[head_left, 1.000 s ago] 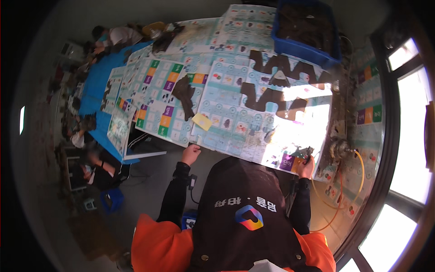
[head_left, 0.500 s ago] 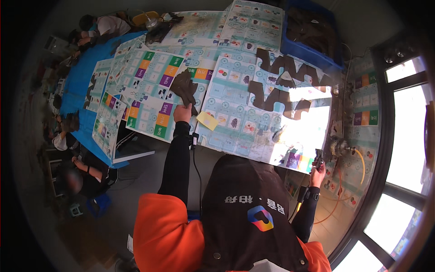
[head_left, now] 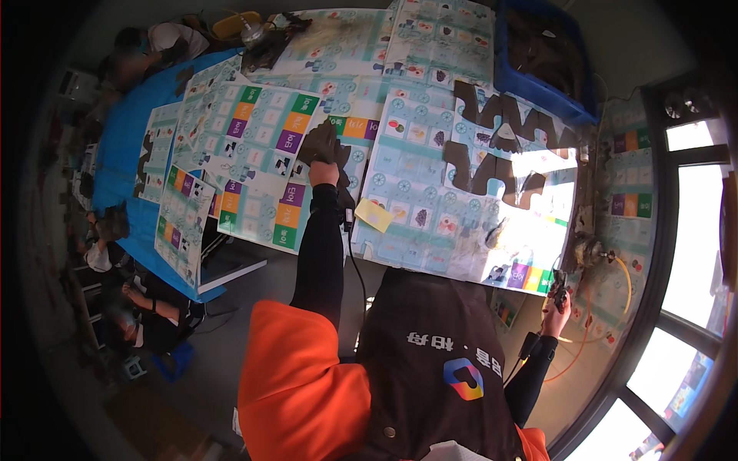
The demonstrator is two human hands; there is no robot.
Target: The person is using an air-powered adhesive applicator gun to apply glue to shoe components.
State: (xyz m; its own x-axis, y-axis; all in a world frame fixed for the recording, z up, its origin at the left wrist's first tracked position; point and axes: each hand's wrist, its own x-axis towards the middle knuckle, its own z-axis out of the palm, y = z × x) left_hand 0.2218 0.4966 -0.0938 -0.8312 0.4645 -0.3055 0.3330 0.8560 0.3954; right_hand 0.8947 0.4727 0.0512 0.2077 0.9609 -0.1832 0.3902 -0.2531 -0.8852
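1. The dark apron (head_left: 419,380) is marked with white lettering (head_left: 425,338) and a multicoloured emblem (head_left: 453,370).
2. Flat brown pieces (head_left: 320,141), on printed sheets (head_left: 396,184), are touched by the left hand (head_left: 324,174); whether its fingers grip cannot be told.
3. A dark tool (head_left: 559,284) is held in the right hand's (head_left: 557,312) curled fingers.

1. The camera sits on the person's head and looks down.
2. It sees the left hand (head_left: 324,174) and right hand (head_left: 557,313) from above; the apron (head_left: 415,357) is closest.
3. The far edge of the table (head_left: 415,240) is farther away.
4. The view is very wide, so the window (head_left: 694,238) past the table's right edge looks bent.
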